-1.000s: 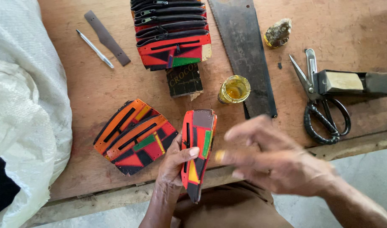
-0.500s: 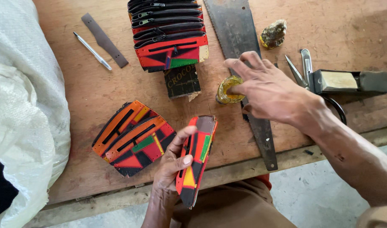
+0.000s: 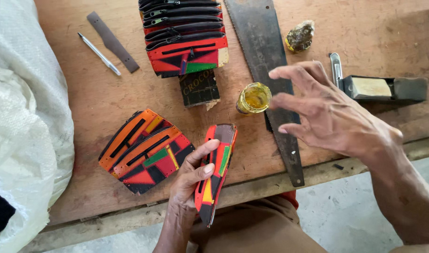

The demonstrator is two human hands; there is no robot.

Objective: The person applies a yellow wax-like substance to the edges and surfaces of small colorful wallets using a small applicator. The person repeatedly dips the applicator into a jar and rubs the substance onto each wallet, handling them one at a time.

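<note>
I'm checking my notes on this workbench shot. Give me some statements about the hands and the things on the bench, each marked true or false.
1. The left hand holds a colourful patterned pouch. True.
2. The right hand grips the saw. False: it hovers open above the saw, holding nothing.
3. A small jar of yellow liquid stands beside the saw. True.
4. The pen lies on the stack of pouches. False: it lies on the bare bench, left of the stack.

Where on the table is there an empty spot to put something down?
Bare wood shows between the pen and the orange wallets, and at the far right beyond the stone. It is crowded in the middle: wallet stack, glue jar, saw, and the right hand hovering over them.
</note>
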